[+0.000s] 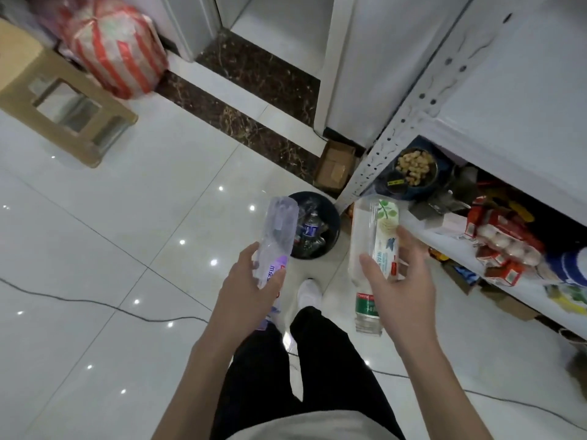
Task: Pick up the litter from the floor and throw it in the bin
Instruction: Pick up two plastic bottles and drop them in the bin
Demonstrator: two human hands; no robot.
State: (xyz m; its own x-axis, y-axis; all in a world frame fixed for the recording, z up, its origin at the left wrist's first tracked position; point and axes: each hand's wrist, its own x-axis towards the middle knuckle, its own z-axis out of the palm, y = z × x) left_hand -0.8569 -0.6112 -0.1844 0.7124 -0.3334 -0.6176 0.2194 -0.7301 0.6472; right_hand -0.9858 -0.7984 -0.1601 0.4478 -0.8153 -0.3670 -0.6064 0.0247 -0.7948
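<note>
- White-labelled bottle [371, 236]: blurred; whether it was one long bottle or two could not be told.
- Forearms: both reached forward, side by side.
- Left hand [244, 281]: fingers curled round a clear purple-labelled bottle [279, 223], base hidden.
- Right hand [400, 281]: thumb and fingers clasped the white-labelled bottle.
- Black bin [333, 236]: on the floor ahead, between both bottles, with bottles inside.

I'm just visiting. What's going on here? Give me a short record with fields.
Left hand: holds a clear bottle with a purple label
Right hand: holds a white packet and a green-labelled bottle
Bin: dark, round, on the floor ahead of the white shoe, bottles already inside
Stage: litter in hand, not yet dropped
</note>
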